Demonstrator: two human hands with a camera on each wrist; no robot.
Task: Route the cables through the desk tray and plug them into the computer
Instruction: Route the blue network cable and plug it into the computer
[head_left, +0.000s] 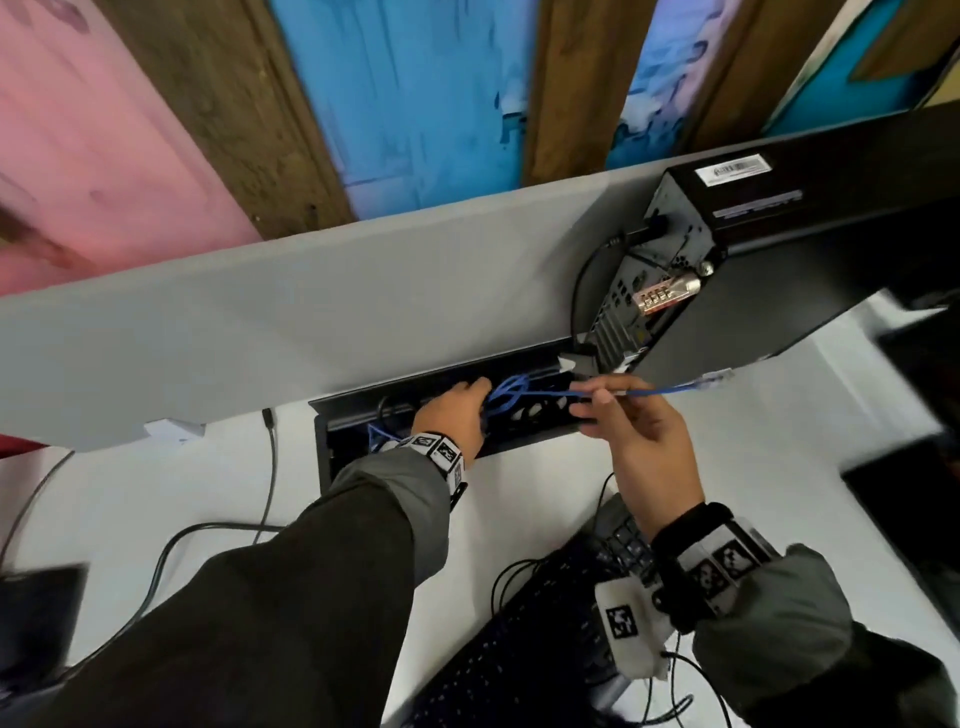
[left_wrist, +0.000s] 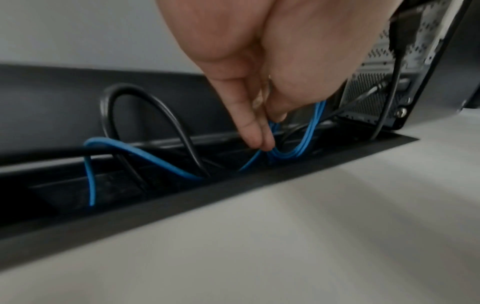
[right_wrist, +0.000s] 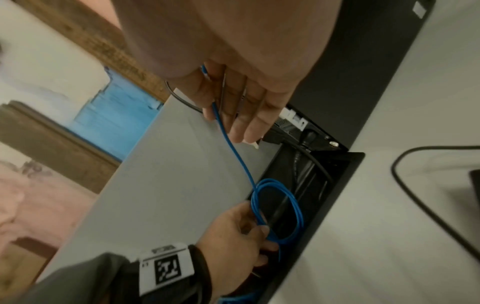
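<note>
A thin blue network cable (head_left: 524, 392) comes up out of the black desk tray (head_left: 353, 410) sunk into the white desk. My left hand (head_left: 480, 395) reaches into the tray and pinches the cable's coiled loops (right_wrist: 285, 205). My right hand (head_left: 597, 397) pinches the same cable a little above the tray and holds it taut. The clear plug (head_left: 717, 378) sticks out to the right, just below the black computer (head_left: 753, 291), whose rear panel faces the tray. In the left wrist view my fingertips (left_wrist: 255, 137) press the blue cable (left_wrist: 145, 156) at the tray opening.
A thick black cable (left_wrist: 145, 107) loops out of the tray, and others run into the computer's rear. A grey partition (head_left: 260, 322) stands right behind the tray. A black keyboard (head_left: 519, 649) and loose black cables (head_left: 171, 551) lie on the desk nearer me.
</note>
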